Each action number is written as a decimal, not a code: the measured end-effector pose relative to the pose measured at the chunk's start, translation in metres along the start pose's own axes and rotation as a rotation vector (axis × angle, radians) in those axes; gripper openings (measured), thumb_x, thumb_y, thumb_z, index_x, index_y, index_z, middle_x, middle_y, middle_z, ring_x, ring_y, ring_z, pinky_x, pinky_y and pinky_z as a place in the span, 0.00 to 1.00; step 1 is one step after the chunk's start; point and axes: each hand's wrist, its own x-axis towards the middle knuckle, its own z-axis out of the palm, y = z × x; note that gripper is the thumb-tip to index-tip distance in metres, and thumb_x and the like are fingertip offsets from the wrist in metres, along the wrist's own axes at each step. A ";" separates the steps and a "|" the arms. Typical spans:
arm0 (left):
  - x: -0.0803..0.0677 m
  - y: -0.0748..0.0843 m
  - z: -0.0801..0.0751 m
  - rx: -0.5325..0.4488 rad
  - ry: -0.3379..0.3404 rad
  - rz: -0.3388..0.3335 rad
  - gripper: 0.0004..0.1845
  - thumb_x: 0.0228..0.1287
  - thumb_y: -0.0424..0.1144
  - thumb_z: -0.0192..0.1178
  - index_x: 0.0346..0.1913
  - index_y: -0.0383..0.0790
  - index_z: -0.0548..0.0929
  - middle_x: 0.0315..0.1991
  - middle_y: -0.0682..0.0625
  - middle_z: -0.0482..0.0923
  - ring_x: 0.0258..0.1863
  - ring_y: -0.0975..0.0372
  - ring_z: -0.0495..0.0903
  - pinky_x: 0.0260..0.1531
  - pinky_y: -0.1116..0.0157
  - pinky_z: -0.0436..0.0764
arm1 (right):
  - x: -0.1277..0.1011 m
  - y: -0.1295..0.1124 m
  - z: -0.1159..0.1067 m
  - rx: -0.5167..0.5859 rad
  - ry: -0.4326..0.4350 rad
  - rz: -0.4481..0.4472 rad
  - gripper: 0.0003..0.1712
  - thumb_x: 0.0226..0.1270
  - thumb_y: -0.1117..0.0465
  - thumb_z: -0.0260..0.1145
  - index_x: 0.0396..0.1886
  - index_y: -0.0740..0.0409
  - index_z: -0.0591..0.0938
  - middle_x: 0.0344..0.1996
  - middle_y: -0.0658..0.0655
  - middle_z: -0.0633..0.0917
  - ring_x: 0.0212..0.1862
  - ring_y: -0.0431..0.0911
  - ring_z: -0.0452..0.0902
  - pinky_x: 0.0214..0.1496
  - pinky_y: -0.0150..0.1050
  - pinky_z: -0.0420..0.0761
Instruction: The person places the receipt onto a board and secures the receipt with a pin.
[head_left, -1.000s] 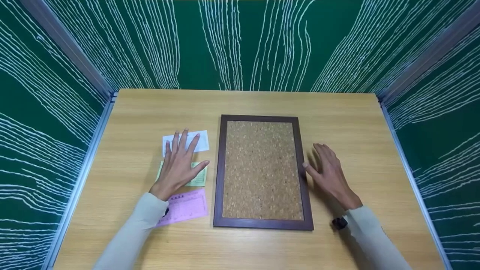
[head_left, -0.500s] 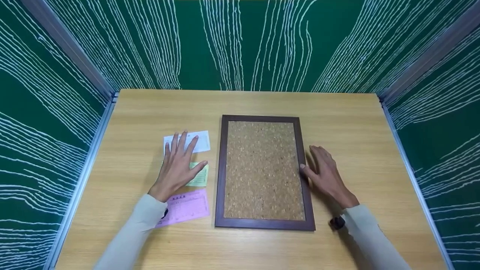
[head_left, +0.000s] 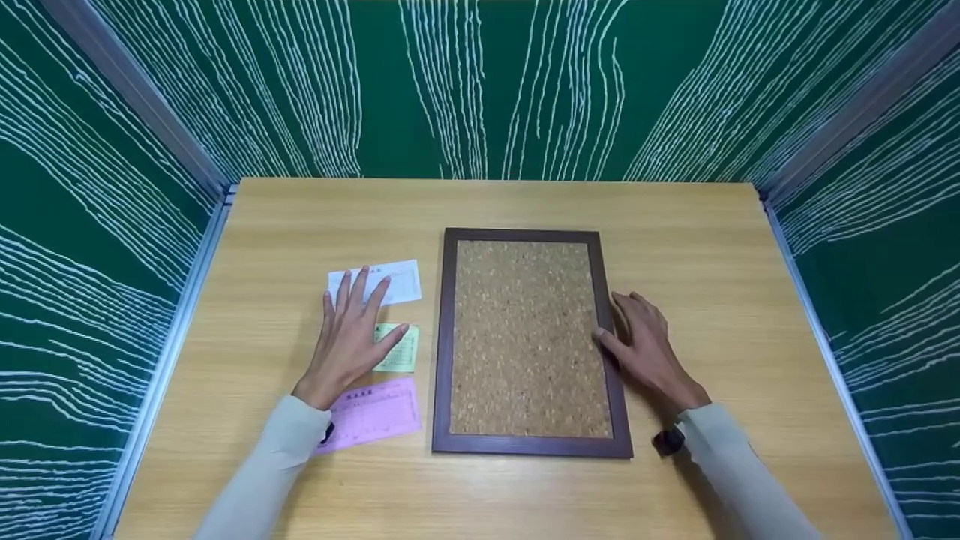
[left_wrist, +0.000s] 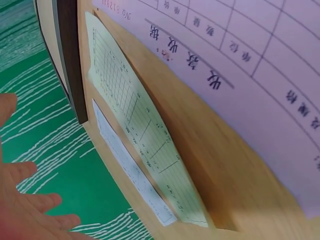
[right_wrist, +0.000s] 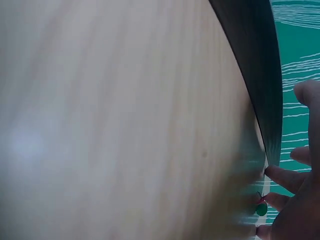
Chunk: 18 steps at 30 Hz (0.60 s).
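My left hand (head_left: 345,337) is spread palm down over the paper slips at the left. Partly beneath it lie a white slip (head_left: 401,283) and a green slip (head_left: 397,349); a pink slip (head_left: 379,412) is by the wrist. In the left wrist view the green slip (left_wrist: 135,117) curls up from the table, and the fingers look raised above the papers. A cork board (head_left: 532,337) with a dark brown frame lies flat in the middle. Beside its right edge is my right hand (head_left: 649,345), thumb over the frame, fingers loosely bent. Its fingertips are near the frame edge (right_wrist: 257,75).
The wooden table (head_left: 525,495) carries the board and slips. Green walls (head_left: 495,90) with white wavy lines close off the back and both sides. In the right wrist view a small green round thing (right_wrist: 261,209) shows near the fingertips; its kind is unclear.
My right hand has shifted left, and its thumb has come over the board's frame. My left hand has drifted slightly left and nearer. The board and slips look unmoved.
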 end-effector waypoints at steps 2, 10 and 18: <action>-0.001 -0.002 0.001 0.001 0.000 -0.007 0.47 0.77 0.63 0.64 0.88 0.44 0.63 0.89 0.34 0.50 0.87 0.33 0.47 0.79 0.24 0.47 | 0.002 0.002 0.001 -0.001 0.009 -0.012 0.45 0.81 0.44 0.69 0.86 0.63 0.66 0.82 0.71 0.68 0.85 0.69 0.50 0.84 0.72 0.43; -0.004 -0.009 0.003 -0.037 -0.007 -0.026 0.44 0.77 0.60 0.64 0.86 0.41 0.66 0.87 0.33 0.54 0.86 0.32 0.50 0.79 0.26 0.50 | 0.004 0.008 0.010 -0.014 0.072 -0.065 0.41 0.79 0.52 0.71 0.82 0.64 0.70 0.79 0.73 0.70 0.83 0.71 0.54 0.81 0.76 0.44; -0.005 -0.020 0.005 -0.090 -0.006 -0.045 0.42 0.77 0.57 0.66 0.84 0.37 0.69 0.87 0.33 0.57 0.86 0.33 0.52 0.80 0.28 0.52 | 0.003 0.011 0.014 0.003 0.140 -0.112 0.36 0.77 0.54 0.73 0.78 0.65 0.77 0.75 0.71 0.76 0.82 0.70 0.57 0.80 0.75 0.44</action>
